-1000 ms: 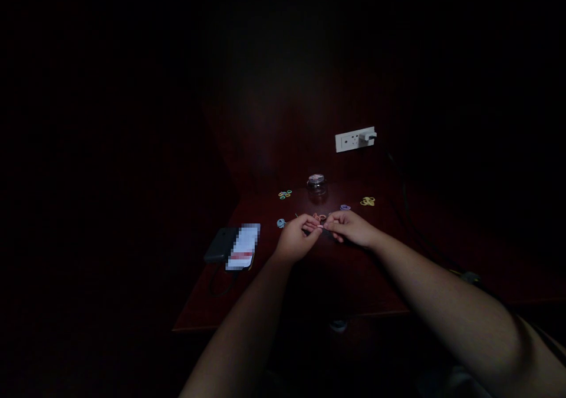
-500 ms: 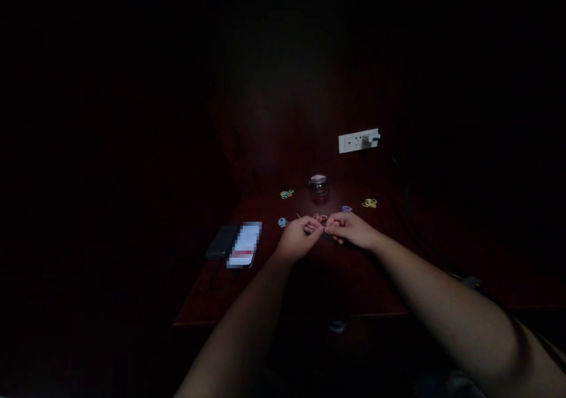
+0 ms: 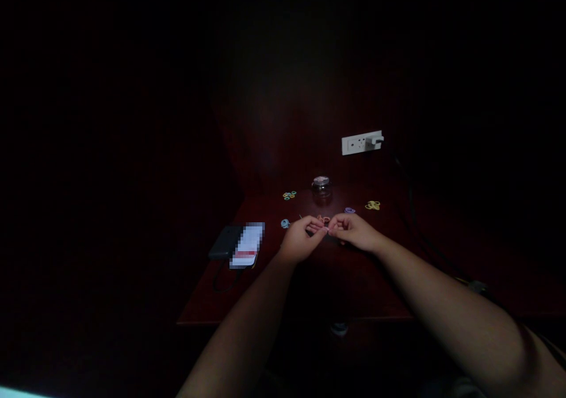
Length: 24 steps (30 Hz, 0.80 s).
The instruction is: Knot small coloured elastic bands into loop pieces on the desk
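My left hand (image 3: 304, 239) and my right hand (image 3: 354, 232) meet over the dark red table, fingertips pinched on a small pinkish thing (image 3: 326, 229) too small to make out. Just behind the fingers lie orange-red bands (image 3: 326, 219), partly hidden. Blue bands (image 3: 285, 223) rest left of my left hand. Purple bands (image 3: 349, 210) and a yellow bunch (image 3: 372, 206) lie beyond my right hand. A group of mixed-colour rings (image 3: 289, 196) is farther back.
A lidded glass jar (image 3: 322, 190) stands at the back of the table. A lit phone (image 3: 247, 244) and a black box-like device (image 3: 224, 242) with a cable lie at left. A white socket (image 3: 361, 142) with a plug is on the wall.
The whole view has shifted slightly, so things appear a little farther right. Both hands stay together, with the pinkish thing showing more between the fingertips.
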Motion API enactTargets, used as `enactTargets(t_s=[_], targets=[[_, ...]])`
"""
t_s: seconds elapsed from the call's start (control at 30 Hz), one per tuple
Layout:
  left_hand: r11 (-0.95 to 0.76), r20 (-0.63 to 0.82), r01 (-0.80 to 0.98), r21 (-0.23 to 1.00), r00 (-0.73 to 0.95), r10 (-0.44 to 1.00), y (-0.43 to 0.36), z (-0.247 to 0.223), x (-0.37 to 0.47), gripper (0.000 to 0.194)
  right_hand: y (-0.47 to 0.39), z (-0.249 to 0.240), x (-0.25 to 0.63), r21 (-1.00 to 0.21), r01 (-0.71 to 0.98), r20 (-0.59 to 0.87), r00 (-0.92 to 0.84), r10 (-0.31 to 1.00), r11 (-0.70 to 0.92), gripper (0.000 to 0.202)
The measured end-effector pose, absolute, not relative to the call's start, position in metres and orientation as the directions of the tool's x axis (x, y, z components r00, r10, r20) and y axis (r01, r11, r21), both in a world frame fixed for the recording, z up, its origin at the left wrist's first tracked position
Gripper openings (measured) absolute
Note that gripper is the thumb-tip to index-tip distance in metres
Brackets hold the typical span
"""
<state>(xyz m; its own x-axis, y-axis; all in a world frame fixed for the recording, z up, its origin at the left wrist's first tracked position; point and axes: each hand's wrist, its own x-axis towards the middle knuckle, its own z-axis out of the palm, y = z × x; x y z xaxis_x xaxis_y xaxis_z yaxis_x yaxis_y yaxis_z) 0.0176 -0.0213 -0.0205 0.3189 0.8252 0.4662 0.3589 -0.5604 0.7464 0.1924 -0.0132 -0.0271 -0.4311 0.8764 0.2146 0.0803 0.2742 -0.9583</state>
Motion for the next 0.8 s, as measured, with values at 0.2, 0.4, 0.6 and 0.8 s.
enactTargets(t_s=[0.2, 0.4, 0.6, 0.8], targets=[[-0.536, 0.423, 0.376, 0.756, 0.343, 0.838, -0.0206, -0.0212, 0.0172, 0.018, -0.0132, -0.0274, 0.192, -0.95, 0.101, 0.225, -0.429, 0.875, 0.294, 0.03], [-0.549, 0.431, 0.366, 0.751, 0.358, 0.828, -0.0241, -0.0167, 0.0173, 0.015, -0.0133, -0.0266, 0.1909, -0.941, 0.106, 0.256, -0.403, 0.879, 0.323, 0.031], [-0.53, 0.41, 0.351, 0.772, 0.361, 0.837, -0.0257, -0.0149, 0.0186, 0.018, -0.0136, -0.0271, 0.1903, -0.948, 0.094, 0.24, -0.415, 0.878, 0.303, 0.031], [-0.514, 0.395, 0.375, 0.772, 0.351, 0.849, -0.0224, -0.0179, 0.0177, 0.017, -0.0119, -0.0285, 0.1917, -0.94, 0.091, 0.263, -0.415, 0.871, 0.327, 0.027]])
